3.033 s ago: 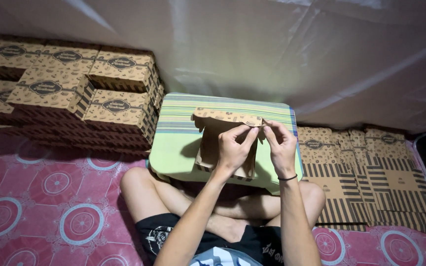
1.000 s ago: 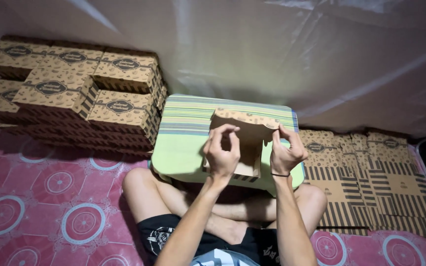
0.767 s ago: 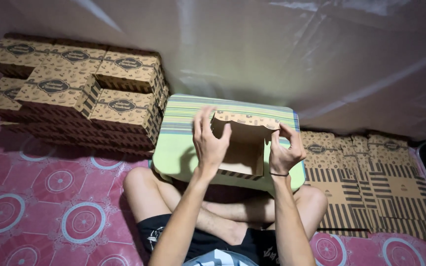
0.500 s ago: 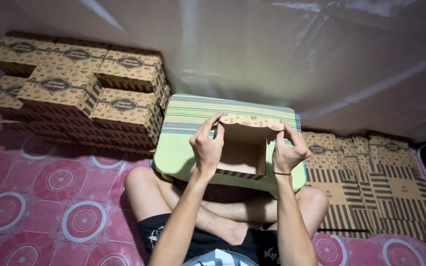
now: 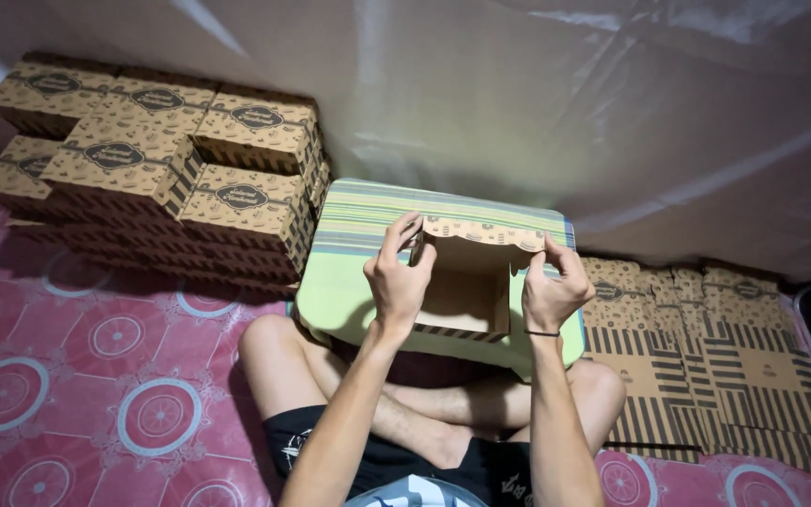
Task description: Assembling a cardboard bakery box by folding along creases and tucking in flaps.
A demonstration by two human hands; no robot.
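At frame centre, left hand (image 5: 396, 282) and right hand (image 5: 548, 293) each grip a side of an open, empty cardboard box (image 5: 462, 286) above the green surface (image 5: 344, 282); folded boxes (image 5: 161, 169) stacked upper left.

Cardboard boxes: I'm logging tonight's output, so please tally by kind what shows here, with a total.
finished boxes with lids showing: 6 (lower layers hidden)
half-folded box, held by left hand and right hand: 1
green striped table: 1
flat blanks: overlapping, cannot count
Total counted: 8
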